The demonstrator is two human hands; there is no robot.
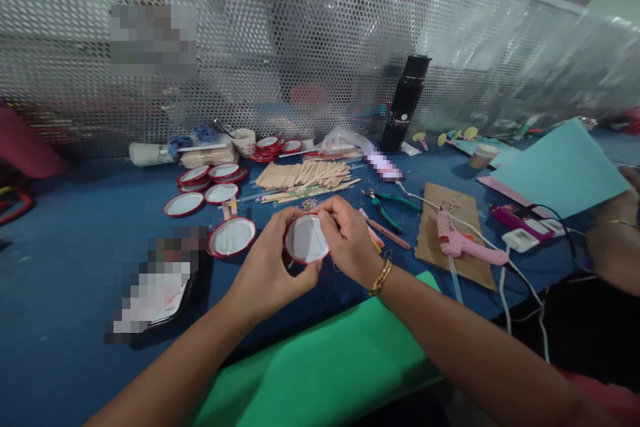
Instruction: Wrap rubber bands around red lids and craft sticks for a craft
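Observation:
A round, red-rimmed jar lid [306, 239] with a white inside is held between both hands over the near edge of the blue table. My left hand [270, 260] grips its left and lower rim, thumb along the bottom. At the upper right rim, my right hand [345, 237] closes its fingers on the lid. Just left of my hands lies another red-rimmed lid [232, 237], white side up. Several more such lids [184, 204] are spread and stacked behind it. Beyond my hands sits a pile of wooden sticks [300, 175].
A pink glue gun [467, 245] rests on a cardboard piece [430, 227] at right, its cord trailing. Green-handled pliers [385, 208], a black bottle [406, 103] and a phone [170, 290] stand or lie around. Green material [325, 367] is below my arms. Another person's arm [617, 240] shows far right.

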